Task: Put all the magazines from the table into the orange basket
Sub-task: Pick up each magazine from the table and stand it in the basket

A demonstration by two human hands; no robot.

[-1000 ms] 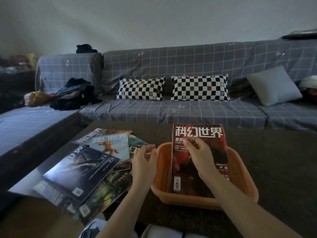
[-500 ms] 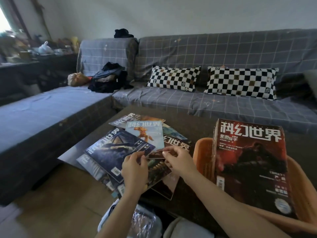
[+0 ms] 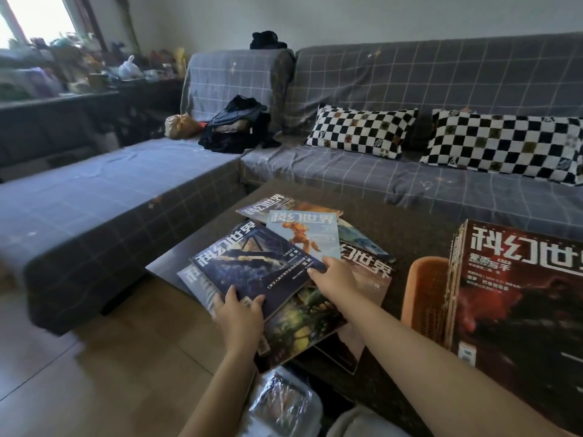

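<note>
Both hands grip the dark blue magazine (image 3: 252, 266) atop the desk's pile: left hand (image 3: 238, 316) fingers clamped on its near edge, right hand (image 3: 334, 279) on its corner (red magazine (image 3: 517, 307) in orange basket (image 3: 424, 298)).

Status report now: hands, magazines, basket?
Both hands, left and right, grip the dark blue magazine. Red magazine in basket. Nothing in the way.

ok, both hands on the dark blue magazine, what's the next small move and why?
Probably lift the dark blue magazine off the pile and carry it right to the orange basket. The left hand and right hand grip its edges, it lies topmost, and the basket holds only the red magazine.
</note>
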